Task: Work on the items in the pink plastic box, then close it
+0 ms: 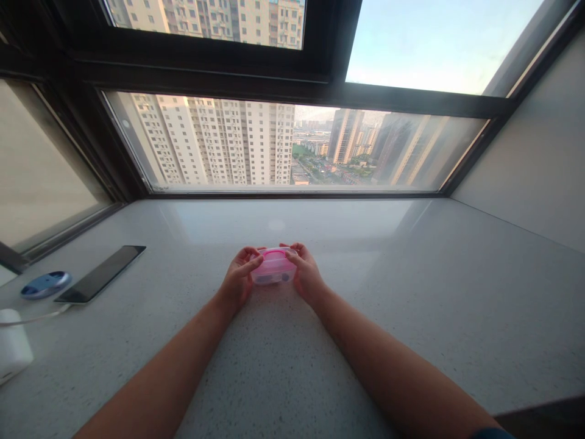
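A small translucent plastic box [274, 268] with a pink lid and pink handle sits between my hands over the speckled white windowsill [283, 366]. My left hand [239, 273] grips its left end, thumb on the near upper edge. On the opposite end my right hand [305, 273] holds it the same way, its thumb pressed near the handle. Some dark shapes show through the lower part of the box, too blurred to name. The far side of the box and several fingertips behind it are hidden.
On the left lie a dark-screened phone [103, 274], a round blue object [46, 285] and a white block-shaped device [13, 344] with a white cable. A dark window frame [292, 196] bounds the sill at the back; a white wall [539, 152] stands at right.
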Demonstrator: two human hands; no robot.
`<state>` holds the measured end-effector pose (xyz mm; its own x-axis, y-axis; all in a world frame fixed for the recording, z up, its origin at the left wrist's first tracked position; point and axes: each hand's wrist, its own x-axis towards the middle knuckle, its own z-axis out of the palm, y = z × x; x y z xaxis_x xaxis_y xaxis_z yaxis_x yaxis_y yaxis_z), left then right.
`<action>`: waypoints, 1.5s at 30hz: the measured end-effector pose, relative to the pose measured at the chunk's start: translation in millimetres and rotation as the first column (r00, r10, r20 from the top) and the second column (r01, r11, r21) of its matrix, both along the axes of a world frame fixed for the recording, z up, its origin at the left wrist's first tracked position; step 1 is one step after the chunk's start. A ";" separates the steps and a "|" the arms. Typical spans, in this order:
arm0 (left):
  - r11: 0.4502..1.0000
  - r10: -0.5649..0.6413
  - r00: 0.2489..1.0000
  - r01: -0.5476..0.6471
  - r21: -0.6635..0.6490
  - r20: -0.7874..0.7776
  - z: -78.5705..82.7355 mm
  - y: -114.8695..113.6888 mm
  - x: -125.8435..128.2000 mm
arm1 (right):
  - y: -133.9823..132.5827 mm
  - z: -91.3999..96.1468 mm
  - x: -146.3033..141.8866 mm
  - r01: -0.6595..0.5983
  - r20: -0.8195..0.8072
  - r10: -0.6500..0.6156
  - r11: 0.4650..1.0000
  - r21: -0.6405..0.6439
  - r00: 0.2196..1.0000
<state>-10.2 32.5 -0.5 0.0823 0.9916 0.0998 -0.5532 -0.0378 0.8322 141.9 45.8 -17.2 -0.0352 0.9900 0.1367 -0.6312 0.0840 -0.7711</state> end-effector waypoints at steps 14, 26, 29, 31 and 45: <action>0.999 -0.022 0.996 0.025 0.027 -0.092 3.0 -0.4 -1.1 | 0.8 2.2 5.2 -0.048 0.174 0.046 0.999 0.007 0.984; 0.999 -0.031 0.996 0.032 0.012 -0.087 5.9 -0.4 -0.5 | -6.3 5.8 18.4 -0.244 0.384 0.186 0.964 0.109 0.905; 1.000 -0.031 0.996 0.031 -0.003 -0.080 5.7 -0.5 -0.5 | -5.6 7.1 20.7 -0.258 0.437 0.182 0.959 0.119 0.881; 0.999 -0.036 0.996 0.036 -0.008 -0.076 6.1 -1.0 -0.3 | -5.7 9.0 21.8 -0.273 0.462 0.186 0.953 0.129 0.867; 1.000 0.005 0.994 -0.007 -0.017 -0.113 2.6 0.1 -1.4 | -1.7 9.6 29.7 -0.224 0.748 -0.165 0.894 0.389 0.643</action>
<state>-11.6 32.6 2.1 0.0863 0.9936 0.0728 -0.4558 -0.0256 0.8897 171.6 44.1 -7.6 -0.3444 0.8335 0.4320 0.1405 0.5007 -0.8541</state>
